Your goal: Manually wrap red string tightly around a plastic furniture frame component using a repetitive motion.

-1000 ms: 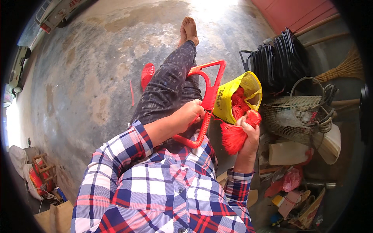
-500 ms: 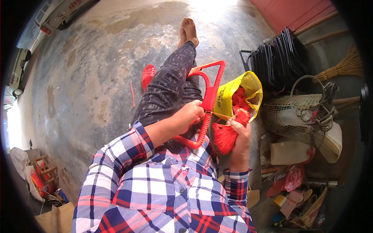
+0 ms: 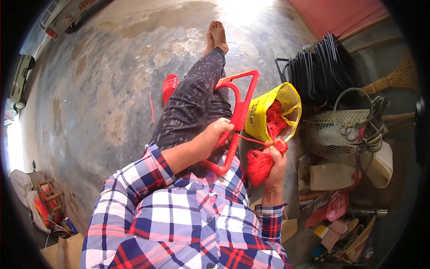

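A red strand runs between frame and bundle

From where I stand, the seated person's left hand (image 3: 218, 132) is closed around the red cord-wrapped frame (image 3: 242, 113), fingers curled about its middle. The frame slants over the lap, its far end out beside the dark trousers (image 3: 188, 96) and its near curve by the checked shirt (image 3: 179, 215), where the bar shows close ridges of winding.

The right hand (image 3: 276, 163) grips a thick bundle of red cord (image 3: 260, 168), loose strands fanning out toward the frame. A single taut red strand (image 3: 251, 139) crosses the gap between the frame and this hand.

Just beyond the bundle, a yellow bag (image 3: 257, 117) gapes open, with more red cord (image 3: 275, 121) heaped inside. Left of the legs, a red slipper (image 3: 169, 88) lies on the stained floor (image 3: 107, 89). Over to the right, black frames (image 3: 323, 71) stand stacked near a straw broom (image 3: 390, 80), with a mesh basket (image 3: 329, 130) below them.
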`<act>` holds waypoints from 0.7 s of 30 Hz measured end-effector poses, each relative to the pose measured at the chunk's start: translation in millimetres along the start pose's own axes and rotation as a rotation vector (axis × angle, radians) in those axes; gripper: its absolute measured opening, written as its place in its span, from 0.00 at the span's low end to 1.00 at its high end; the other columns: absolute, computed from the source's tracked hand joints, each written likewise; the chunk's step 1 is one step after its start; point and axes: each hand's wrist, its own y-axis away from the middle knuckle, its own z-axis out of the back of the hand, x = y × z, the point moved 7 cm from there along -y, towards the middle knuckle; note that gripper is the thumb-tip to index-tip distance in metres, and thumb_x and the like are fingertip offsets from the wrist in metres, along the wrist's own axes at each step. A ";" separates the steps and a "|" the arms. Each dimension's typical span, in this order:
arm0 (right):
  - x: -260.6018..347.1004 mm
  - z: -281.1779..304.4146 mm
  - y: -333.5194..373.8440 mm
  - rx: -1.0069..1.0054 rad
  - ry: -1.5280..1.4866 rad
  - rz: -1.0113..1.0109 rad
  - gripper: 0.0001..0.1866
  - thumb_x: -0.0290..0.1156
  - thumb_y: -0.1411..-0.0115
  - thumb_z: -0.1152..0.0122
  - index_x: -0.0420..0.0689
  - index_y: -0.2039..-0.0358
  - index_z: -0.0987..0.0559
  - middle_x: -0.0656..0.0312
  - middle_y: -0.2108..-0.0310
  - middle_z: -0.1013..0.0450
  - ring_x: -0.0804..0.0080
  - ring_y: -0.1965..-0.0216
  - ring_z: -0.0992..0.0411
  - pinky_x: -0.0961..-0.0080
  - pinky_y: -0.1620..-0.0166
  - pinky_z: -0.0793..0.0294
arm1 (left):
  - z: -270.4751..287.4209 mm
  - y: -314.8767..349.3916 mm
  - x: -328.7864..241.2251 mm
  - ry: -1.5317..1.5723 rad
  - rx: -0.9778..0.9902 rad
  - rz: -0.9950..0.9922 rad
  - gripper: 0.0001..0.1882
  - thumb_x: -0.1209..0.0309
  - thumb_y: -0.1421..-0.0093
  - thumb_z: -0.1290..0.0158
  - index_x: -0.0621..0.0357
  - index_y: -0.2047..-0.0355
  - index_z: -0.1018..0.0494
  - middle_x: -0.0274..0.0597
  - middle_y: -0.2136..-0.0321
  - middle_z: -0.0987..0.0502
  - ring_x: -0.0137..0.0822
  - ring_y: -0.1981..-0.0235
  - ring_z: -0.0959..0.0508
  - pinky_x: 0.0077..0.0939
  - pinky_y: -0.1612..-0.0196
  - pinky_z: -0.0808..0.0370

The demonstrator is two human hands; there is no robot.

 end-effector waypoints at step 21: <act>25.3 -30.6 -33.9 0.386 0.197 0.115 0.16 0.32 0.41 0.45 0.35 0.57 0.20 0.65 0.76 0.28 0.81 0.78 0.35 0.82 0.74 0.36 | -17.5 83.5 -118.2 -1.647 0.150 -1.012 0.20 0.77 0.58 0.42 0.48 0.61 0.21 0.40 0.64 0.28 0.45 0.57 0.26 0.34 0.55 0.28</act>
